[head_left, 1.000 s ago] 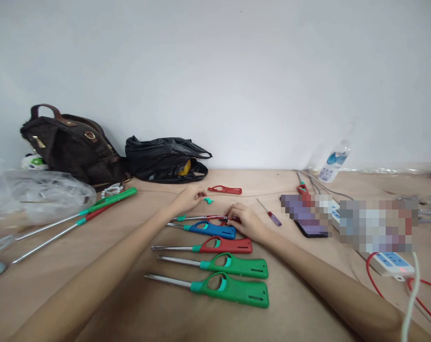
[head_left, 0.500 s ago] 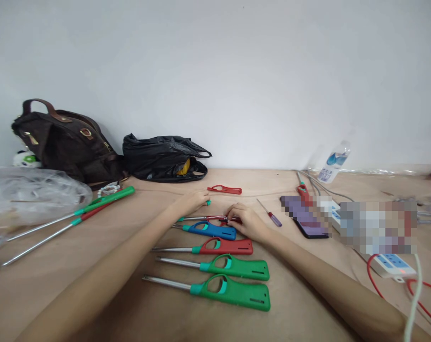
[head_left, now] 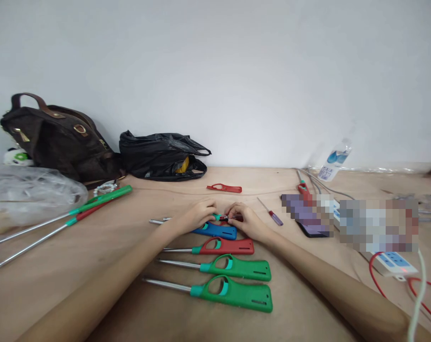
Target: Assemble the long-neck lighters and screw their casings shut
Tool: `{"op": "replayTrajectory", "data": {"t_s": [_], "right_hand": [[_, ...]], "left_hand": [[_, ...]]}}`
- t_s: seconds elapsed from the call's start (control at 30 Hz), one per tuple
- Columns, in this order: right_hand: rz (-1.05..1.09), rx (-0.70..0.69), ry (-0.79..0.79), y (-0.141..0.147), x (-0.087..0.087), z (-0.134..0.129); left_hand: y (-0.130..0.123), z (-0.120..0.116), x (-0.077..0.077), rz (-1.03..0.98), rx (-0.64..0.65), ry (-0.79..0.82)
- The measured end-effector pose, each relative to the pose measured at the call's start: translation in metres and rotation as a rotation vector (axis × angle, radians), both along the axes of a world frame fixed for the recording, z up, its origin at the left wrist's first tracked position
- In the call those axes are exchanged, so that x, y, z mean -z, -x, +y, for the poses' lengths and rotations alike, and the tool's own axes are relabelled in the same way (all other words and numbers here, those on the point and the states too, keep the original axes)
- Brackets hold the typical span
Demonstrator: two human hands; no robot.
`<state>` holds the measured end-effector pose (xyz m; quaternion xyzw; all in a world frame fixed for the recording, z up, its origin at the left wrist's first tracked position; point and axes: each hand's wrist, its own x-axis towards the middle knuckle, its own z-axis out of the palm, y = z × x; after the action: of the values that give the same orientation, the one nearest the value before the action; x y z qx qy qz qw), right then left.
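Observation:
My left hand [head_left: 197, 214] pinches a small teal trigger piece [head_left: 216, 217] at an opened red gas lighter [head_left: 238, 217]. The fingers of my right hand [head_left: 250, 222] are closed on that lighter's handle, hiding much of it and its dark inner part. Just in front lies a blue lighter [head_left: 217, 231], partly under my left hand. Nearer to me, a red lighter [head_left: 238, 246] and two green lighters, one [head_left: 253, 269] behind the other [head_left: 249, 298], lie in a row. Beyond my hands is a loose red handle shell [head_left: 232, 189].
A purple-handled screwdriver [head_left: 275, 218] and a phone [head_left: 310, 231] lie right of my hands, by a power strip [head_left: 397, 263] with cables. A water bottle [head_left: 334, 161] leans at the wall. Black plastic bag [head_left: 154, 156], dark backpack [head_left: 59, 142] and more lighters [head_left: 105, 197] occupy the left.
My left hand has moved right and nearer to me, bringing the teal trigger to the opened lighter beside my right hand. My right hand stays at the lighter; the view shifts slightly.

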<state>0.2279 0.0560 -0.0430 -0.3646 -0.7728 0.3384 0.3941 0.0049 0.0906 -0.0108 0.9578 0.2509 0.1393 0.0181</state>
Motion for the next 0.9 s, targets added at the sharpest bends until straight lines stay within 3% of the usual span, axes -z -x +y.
{"op": "replayTrajectory", "data": {"t_s": [0.5, 0.9], "right_hand": [[0.063, 0.017, 0.03, 0.001, 0.008, 0.002], [0.103, 0.01, 0.037, 0.002, 0.012, 0.004]], "left_hand": [[-0.004, 0.003, 0.013, -0.111, 0.005, 0.141], [-0.009, 0.002, 0.016, -0.137, 0.026, 0.138]]}}
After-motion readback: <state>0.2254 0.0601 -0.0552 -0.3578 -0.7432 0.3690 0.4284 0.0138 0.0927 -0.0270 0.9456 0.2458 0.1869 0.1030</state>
